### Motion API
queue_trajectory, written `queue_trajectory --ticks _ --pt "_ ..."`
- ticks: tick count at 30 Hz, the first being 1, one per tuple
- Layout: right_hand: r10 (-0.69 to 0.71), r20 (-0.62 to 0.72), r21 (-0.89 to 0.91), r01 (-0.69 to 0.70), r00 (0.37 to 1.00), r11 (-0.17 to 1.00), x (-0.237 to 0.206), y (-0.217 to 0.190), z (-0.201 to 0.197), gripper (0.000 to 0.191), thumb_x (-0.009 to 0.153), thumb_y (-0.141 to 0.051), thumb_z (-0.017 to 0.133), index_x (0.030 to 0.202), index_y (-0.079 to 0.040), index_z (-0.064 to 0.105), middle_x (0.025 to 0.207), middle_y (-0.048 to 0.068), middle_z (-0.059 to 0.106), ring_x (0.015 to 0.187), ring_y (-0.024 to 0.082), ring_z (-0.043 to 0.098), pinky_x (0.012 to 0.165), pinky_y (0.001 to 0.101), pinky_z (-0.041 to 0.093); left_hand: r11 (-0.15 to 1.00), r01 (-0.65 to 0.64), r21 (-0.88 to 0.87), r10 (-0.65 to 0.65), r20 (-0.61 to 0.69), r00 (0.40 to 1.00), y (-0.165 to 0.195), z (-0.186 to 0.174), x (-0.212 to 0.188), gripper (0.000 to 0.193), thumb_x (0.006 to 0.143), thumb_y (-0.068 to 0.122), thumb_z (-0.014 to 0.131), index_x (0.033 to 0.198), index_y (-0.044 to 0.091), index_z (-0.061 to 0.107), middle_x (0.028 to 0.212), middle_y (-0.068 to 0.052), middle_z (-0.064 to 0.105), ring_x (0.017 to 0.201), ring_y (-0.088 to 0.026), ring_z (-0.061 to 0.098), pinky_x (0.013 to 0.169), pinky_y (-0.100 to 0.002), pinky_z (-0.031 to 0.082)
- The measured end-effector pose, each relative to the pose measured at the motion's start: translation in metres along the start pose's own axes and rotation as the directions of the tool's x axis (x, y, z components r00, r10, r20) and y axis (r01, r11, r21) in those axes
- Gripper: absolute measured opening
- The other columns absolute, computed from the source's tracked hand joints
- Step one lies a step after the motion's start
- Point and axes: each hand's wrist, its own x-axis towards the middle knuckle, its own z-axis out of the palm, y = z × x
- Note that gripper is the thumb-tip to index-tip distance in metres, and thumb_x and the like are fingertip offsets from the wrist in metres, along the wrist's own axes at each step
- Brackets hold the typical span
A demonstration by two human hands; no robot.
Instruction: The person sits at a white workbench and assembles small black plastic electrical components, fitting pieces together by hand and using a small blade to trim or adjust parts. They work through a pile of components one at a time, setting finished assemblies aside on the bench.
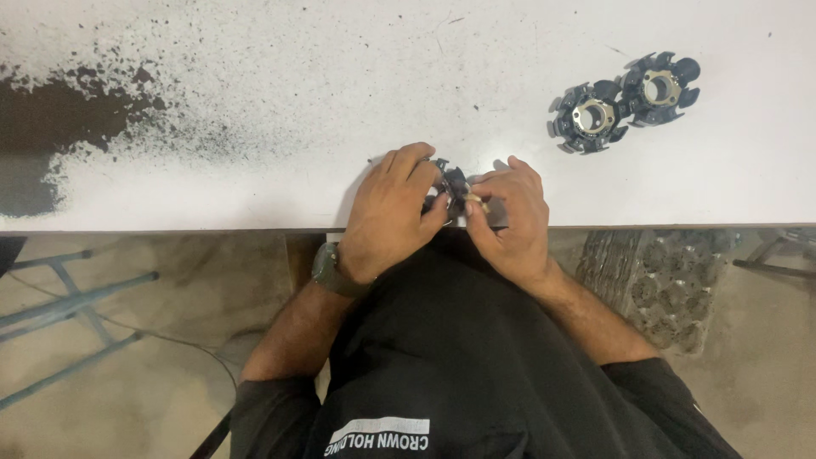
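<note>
Both hands meet at the near edge of the white bench [255, 195], about mid-width. Left hand [393, 212] curled, fingers and thumb closed around a small black toothed ring part [454, 185], gripping its left side. Right hand [508, 217] pinching the same part from the right, thumb and fingertips pressed on it; a small pale bit shows at the fingertips, too small to tell what it is. Part is held just above the bench edge, mostly hidden by fingers. A dark watch [330, 270] sits on the left wrist.

Toward the far right of the bench lie two more black toothed rings with brass-coloured centres, touching each other: one [590, 117] nearer, one [661, 87] farther and to the right. Both well apart from the hands. Dark worn patch [59, 115] with speckling at the bench's left side. Below the bench, right, a tray [663, 285] of similar dark parts on the floor.
</note>
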Motion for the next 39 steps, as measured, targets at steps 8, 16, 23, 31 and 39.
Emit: queue_trajectory --ticks 8,16,23,31,39 --pt "-0.076 0.032 -0.094 0.079 0.997 0.992 -0.004 -0.001 0.002 0.027 0.087 0.001 0.076 0.109 -0.007 0.063 0.106 0.009 0.069 0.105 0.028 0.067 0.116 0.0557 0.044 0.999 0.033 0.038 -0.026 -0.170 0.985 0.006 0.021 -0.016 0.025 0.087 0.016 0.077 0.107 0.005 0.067 0.133 -0.014 0.060 0.122 -0.034 0.058 0.101 -0.049 0.047" --pt "-0.117 0.044 -0.167 0.123 0.992 0.978 0.000 -0.010 0.002 0.032 0.083 0.003 0.079 0.110 -0.005 0.063 0.103 0.010 0.067 0.103 0.032 0.066 0.113 0.0545 0.047 1.000 0.019 -0.022 -0.024 -0.269 0.963 0.003 0.025 -0.020 0.017 0.089 0.011 0.078 0.103 0.008 0.070 0.135 -0.009 0.061 0.126 -0.030 0.057 0.108 -0.047 0.047" --pt "-0.062 0.109 -0.112 0.075 0.992 0.991 0.010 -0.012 -0.003 0.024 0.085 -0.001 0.078 0.104 -0.007 0.064 0.094 0.008 0.067 0.093 0.031 0.067 0.110 0.0535 0.051 0.997 -0.009 -0.074 -0.009 -0.243 0.970 0.005 0.022 -0.019 0.016 0.083 0.011 0.079 0.096 0.008 0.071 0.133 -0.011 0.061 0.124 -0.032 0.057 0.107 -0.048 0.044" --pt "-0.050 0.129 -0.072 0.060 0.990 0.996 0.013 -0.012 -0.006 0.021 0.087 -0.001 0.076 0.104 -0.006 0.065 0.095 0.007 0.067 0.090 0.029 0.067 0.110 0.0531 0.052 0.997 0.040 -0.072 -0.062 -0.324 0.944 0.005 0.036 -0.015 0.013 0.086 0.011 0.078 0.093 0.009 0.067 0.130 -0.008 0.065 0.120 -0.029 0.060 0.106 -0.047 0.042" --pt "-0.065 0.099 -0.053 0.070 0.993 0.996 0.008 -0.009 -0.005 0.025 0.089 0.001 0.077 0.109 -0.006 0.063 0.101 0.007 0.069 0.097 0.030 0.068 0.110 0.0520 0.053 0.999 0.032 -0.037 -0.043 -0.363 0.931 0.000 0.045 -0.015 0.014 0.082 0.009 0.073 0.090 0.007 0.063 0.129 -0.010 0.064 0.120 -0.029 0.059 0.106 -0.047 0.041"
